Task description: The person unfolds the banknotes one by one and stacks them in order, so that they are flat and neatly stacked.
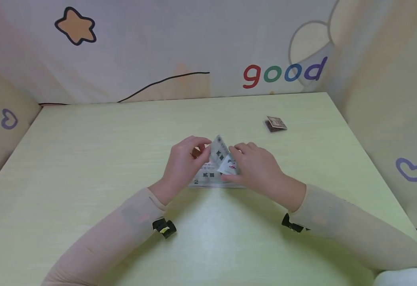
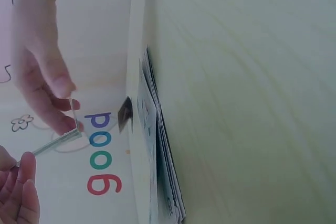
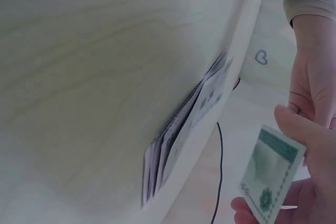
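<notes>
Both hands hold a greenish paper banknote [image 1: 217, 150], raised and bent over the table. My left hand [image 1: 185, 161] pinches one end between thumb and fingers. At the other end, the fingers and thumb of my right hand [image 1: 260, 165] grip the folded-over part. The right wrist view shows the note's green printed face [image 3: 270, 174]; in the left wrist view the note [image 2: 55, 142] appears nearly edge-on with a sharp bend. Below the hands lies a stack of similar banknotes [image 1: 206, 182], marked with a 2, its layers slightly fanned in the right wrist view [image 3: 184, 124].
A small brown folded note [image 1: 276, 124] sits at the back right of the pale green table [image 1: 104, 159], its top flap partly raised. Printed curtains [image 1: 151, 43] hang along the back and sides.
</notes>
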`<action>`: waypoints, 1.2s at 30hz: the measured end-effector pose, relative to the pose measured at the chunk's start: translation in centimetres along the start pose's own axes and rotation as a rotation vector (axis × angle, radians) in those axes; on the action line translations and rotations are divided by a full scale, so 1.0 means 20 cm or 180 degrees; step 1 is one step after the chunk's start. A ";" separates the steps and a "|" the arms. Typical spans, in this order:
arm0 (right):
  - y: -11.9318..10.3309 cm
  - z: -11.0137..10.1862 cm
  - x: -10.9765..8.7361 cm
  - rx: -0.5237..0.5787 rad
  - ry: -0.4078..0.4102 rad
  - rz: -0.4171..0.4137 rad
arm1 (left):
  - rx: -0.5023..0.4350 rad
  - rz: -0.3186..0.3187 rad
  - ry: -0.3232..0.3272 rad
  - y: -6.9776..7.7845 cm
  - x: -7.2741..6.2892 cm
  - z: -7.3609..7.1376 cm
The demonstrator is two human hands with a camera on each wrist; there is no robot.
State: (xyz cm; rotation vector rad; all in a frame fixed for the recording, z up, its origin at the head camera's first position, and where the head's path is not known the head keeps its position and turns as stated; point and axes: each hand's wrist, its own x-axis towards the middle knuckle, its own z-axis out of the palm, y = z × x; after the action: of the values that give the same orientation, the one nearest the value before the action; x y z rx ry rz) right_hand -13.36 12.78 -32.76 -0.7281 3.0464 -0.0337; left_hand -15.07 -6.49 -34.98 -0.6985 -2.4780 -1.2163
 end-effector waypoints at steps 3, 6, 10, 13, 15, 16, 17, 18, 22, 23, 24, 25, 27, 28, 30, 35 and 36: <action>0.01 0.02 0.01 0.0027 -0.0036 -0.0021 | -0.0181 -0.0119 -0.0031 0.00 -0.01 -0.01; 0.03 0.03 0.02 0.0037 -0.0048 -0.0048 | -0.0337 -0.0230 -0.0072 -0.01 -0.01 -0.02; 0.04 0.04 0.03 0.0011 -0.0148 -0.0034 | -0.0412 -0.0344 -0.0152 -0.01 -0.03 -0.02; 0.05 0.04 0.04 0.0065 -0.0259 0.0012 | -0.0277 -0.0414 -0.0230 -0.01 -0.03 -0.03; 0.06 0.04 0.05 0.0159 -0.0310 0.0057 | 0.0008 -0.0440 -0.0322 -0.02 -0.03 -0.03; 0.06 0.04 0.05 0.0203 -0.0317 0.0076 | 0.0211 -0.0435 -0.0388 -0.02 -0.03 -0.03; 0.06 0.04 0.05 0.0256 -0.0315 0.0090 | 0.0425 -0.0412 -0.0463 -0.03 -0.04 -0.03; 0.07 0.04 0.05 0.0313 -0.0308 0.0099 | 0.0657 -0.0375 -0.0548 -0.03 -0.04 -0.04; 0.07 0.04 0.05 0.0528 -0.0239 0.0027 | 0.1340 -0.0121 -0.0862 -0.06 -0.05 -0.04; 0.07 0.04 0.05 0.0563 -0.0227 -0.0011 | 0.1418 -0.0049 -0.0919 -0.06 -0.05 -0.04; 0.07 0.04 0.05 0.0588 -0.0214 -0.0052 | 0.1475 0.0015 -0.0967 -0.07 -0.05 -0.04; 0.07 0.04 0.05 0.0601 -0.0201 -0.0087 | 0.1507 0.0078 -0.1007 -0.07 -0.05 -0.04; 0.07 0.05 0.05 0.0616 -0.0187 -0.0131 | 0.1557 0.0218 -0.1059 -0.08 -0.05 -0.04; 0.07 0.05 0.05 0.0622 -0.0173 -0.0153 | 0.1582 0.0286 -0.1079 -0.08 -0.05 -0.04; 0.07 0.05 0.04 0.0649 -0.0149 -0.0194 | 0.1614 0.0409 -0.1111 -0.08 -0.05 -0.04; 0.07 0.05 0.04 0.0719 -0.0149 -0.0270 | 0.1623 0.0551 -0.1247 -0.08 -0.04 -0.05; 0.07 0.05 0.04 0.0728 -0.0159 -0.0270 | 0.1607 0.0553 -0.1280 -0.08 -0.04 -0.05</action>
State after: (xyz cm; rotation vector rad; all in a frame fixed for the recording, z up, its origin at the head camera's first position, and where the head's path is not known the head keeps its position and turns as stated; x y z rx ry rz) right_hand -14.72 13.75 -33.74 -0.8242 2.8962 -0.3523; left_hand -15.18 -8.41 -35.78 -1.0557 -2.7954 -0.3788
